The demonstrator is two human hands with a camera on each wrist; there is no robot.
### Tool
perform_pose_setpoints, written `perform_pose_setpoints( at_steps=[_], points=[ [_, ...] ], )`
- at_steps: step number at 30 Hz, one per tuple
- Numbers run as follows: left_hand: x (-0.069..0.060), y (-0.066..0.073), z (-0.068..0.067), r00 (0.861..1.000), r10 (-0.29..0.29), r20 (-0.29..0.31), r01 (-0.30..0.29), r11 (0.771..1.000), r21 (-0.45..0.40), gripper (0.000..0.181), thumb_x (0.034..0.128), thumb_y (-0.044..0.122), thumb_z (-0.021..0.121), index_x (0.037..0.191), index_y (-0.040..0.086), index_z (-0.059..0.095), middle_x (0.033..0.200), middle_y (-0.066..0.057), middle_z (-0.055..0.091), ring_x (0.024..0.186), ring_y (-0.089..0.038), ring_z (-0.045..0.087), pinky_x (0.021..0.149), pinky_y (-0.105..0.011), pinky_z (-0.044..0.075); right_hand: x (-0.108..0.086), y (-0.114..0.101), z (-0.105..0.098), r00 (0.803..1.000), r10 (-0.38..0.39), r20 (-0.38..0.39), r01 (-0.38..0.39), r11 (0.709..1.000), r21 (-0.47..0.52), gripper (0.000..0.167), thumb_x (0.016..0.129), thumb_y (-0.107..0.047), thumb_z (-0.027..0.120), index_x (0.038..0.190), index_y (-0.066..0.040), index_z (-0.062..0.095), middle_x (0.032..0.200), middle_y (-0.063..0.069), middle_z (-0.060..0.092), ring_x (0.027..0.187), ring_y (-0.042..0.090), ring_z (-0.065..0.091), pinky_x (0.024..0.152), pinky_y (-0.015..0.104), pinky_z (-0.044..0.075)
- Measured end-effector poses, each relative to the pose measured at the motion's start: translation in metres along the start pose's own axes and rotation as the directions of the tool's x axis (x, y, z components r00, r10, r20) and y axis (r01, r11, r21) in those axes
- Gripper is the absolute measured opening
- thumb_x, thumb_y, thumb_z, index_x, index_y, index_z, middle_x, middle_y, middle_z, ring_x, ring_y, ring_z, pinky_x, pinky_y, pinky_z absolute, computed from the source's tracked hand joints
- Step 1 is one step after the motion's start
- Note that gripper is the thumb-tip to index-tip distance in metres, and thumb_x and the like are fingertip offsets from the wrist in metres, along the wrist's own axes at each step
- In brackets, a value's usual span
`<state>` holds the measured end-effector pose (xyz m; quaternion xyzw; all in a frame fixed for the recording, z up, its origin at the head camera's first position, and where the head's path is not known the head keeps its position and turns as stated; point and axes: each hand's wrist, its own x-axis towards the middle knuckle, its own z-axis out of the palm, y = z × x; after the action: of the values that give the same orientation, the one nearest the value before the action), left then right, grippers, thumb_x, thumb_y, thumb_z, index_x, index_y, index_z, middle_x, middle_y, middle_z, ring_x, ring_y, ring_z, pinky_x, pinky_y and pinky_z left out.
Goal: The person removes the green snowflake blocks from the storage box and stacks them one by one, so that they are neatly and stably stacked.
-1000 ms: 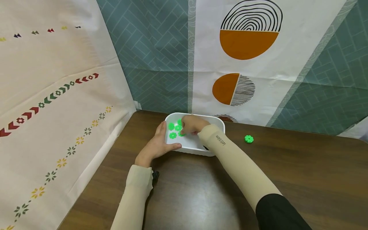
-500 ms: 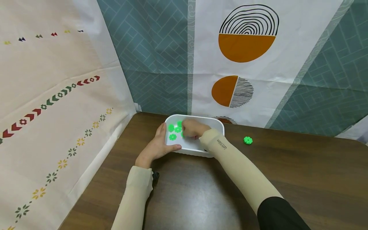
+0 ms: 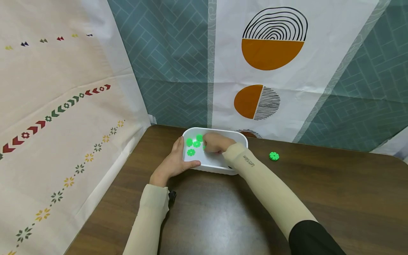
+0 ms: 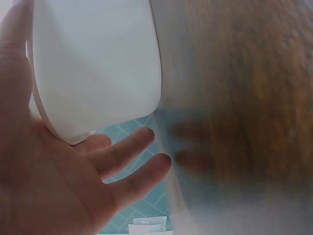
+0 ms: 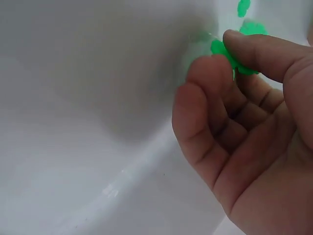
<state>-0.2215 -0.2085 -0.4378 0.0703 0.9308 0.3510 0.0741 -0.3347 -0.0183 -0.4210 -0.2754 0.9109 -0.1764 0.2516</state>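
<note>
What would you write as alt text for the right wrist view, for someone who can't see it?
The right hand pinches a green disc inside a white tray. Another green disc lies beyond it, at the picture's top edge.

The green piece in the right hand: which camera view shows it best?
The right wrist view: it shows the right hand pinching the green piece up close, though partly covered. The head view shows at most a sliver; the left wrist view, nothing.
</note>
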Motion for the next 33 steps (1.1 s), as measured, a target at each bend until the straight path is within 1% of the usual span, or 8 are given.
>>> perform_pose_setpoints(
  at_steps=[4,10,15,18,22,26,29,33],
  points=[
    [0.001,0.001,0.0,1.0,0.001,-0.002,-0.001,1.0,-0.002,0.13,0.0819,0.059,0.078,0.16,0.005,-0.01,0.167,-0.017,-0.004,0.148,-0.035,0.021,0.116,-0.047,0.027,-0.006,0.005,-0.004,0.999,-0.038,-0.015,0.038,0.999,0.015,0.012,0.097,-0.011,0.067,0.089,-0.005,0.062,0.07,0.006,0.05,0.05,0.018,0.051,0.048,0.029,0.048],
    [0.0,0.002,0.0,1.0,-0.004,-0.004,0.004,1.0,-0.01,0.129,0.0823,0.055,0.08,0.161,0.006,-0.01,0.167,-0.016,-0.004,0.147,-0.035,0.022,0.115,-0.048,0.028,-0.018,0.012,-0.016,0.998,-0.047,-0.052,0.055,0.986,0.158,0.008,0.101,-0.009,0.061,0.096,-0.003,0.058,0.066,0.007,0.056,0.057,0.02,0.059,0.057,0.034,0.056],
    [0.0,0.002,0.0,1.0,-0.009,-0.002,0.009,1.0,-0.01,0.13,0.0809,0.059,0.079,0.161,0.007,-0.01,0.167,-0.014,-0.005,0.147,-0.035,0.023,0.115,-0.049,0.029,-0.028,0.013,-0.029,0.994,-0.055,-0.099,0.079,0.964,0.254,0.008,0.1,-0.008,0.061,0.1,-0.001,0.059,0.073,0.009,0.059,0.059,0.02,0.061,0.058,0.034,0.057],
    [0.0,0.001,0.0,1.0,-0.011,-0.002,0.011,1.0,-0.014,0.13,0.0811,0.058,0.079,0.161,0.006,-0.009,0.167,-0.013,-0.005,0.146,-0.035,0.024,0.114,-0.049,0.03,-0.033,0.013,-0.034,0.99,-0.062,-0.123,0.097,0.95,0.297,0.008,0.1,-0.008,0.061,0.102,0.0,0.06,0.08,0.014,0.063,0.06,0.021,0.062,0.059,0.033,0.056],
    [-0.001,0.0,0.001,1.0,-0.011,-0.004,0.011,1.0,-0.018,0.13,0.0805,0.059,0.079,0.161,0.005,-0.008,0.167,-0.013,-0.004,0.145,-0.036,0.027,0.113,-0.05,0.031,-0.036,0.013,-0.036,0.986,-0.076,-0.145,0.123,0.931,0.343,0.006,0.1,-0.007,0.061,0.1,0.0,0.06,0.092,0.021,0.068,0.065,0.024,0.065,0.061,0.034,0.057],
    [-0.001,-0.001,0.001,1.0,-0.011,-0.002,0.011,1.0,-0.013,0.132,0.0796,0.062,0.078,0.161,0.005,-0.008,0.167,-0.014,-0.004,0.144,-0.036,0.027,0.113,-0.05,0.031,-0.039,0.015,-0.038,0.978,-0.092,-0.185,0.158,0.909,0.387,0.006,0.099,-0.005,0.062,0.1,0.001,0.061,0.089,0.02,0.068,0.066,0.025,0.066,0.063,0.035,0.058],
    [-0.001,-0.001,0.001,1.0,-0.012,0.0,0.012,1.0,-0.022,0.131,0.0799,0.061,0.079,0.161,0.005,-0.008,0.167,-0.014,-0.004,0.144,-0.037,0.028,0.113,-0.051,0.032,-0.043,0.017,-0.04,0.97,-0.091,-0.224,0.179,0.892,0.415,0.009,0.099,-0.005,0.062,0.106,0.001,0.064,0.086,0.02,0.067,0.064,0.026,0.065,0.064,0.036,0.058],
    [-0.002,0.001,0.0,1.0,-0.015,0.0,0.015,0.999,-0.032,0.131,0.0803,0.059,0.079,0.161,0.006,-0.009,0.167,-0.014,-0.004,0.144,-0.037,0.027,0.113,-0.052,0.032,-0.046,0.021,-0.044,0.958,-0.084,-0.272,0.197,0.886,0.419,0.019,0.101,-0.006,0.061,0.118,-0.001,0.066,0.086,0.02,0.066,0.063,0.025,0.064,0.064,0.035,0.058]
  ],
)
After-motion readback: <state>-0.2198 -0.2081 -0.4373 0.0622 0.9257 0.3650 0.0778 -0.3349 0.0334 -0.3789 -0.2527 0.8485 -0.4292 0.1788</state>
